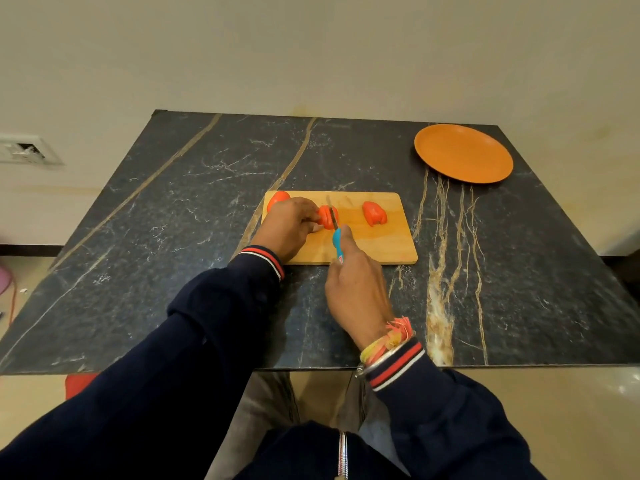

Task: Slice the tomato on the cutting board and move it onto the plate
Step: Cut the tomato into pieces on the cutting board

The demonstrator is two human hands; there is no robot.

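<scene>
I am slicing the red tomato piece point(325, 216).
Left grip point(289, 225) is pinching it, right grip point(356, 289) is clasping the blue-handled knife point(337, 244); next needing 1 straight downward cut.

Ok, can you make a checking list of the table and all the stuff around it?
Surface: dark marble-look table with light veins.
Job's things: wooden cutting board holds the left tomato part at its far corner, the middle tomato part under the blade, and the right tomato part lying apart. The orange plate at the far right has nothing on it.
Clutter: nothing seen.
Hands: left hand holds the middle tomato part; right hand grips the blue-handled knife.
Cables: thin orange cord on the floor, far left.
Surroundings: beige wall, wall socket, pale floor.
</scene>
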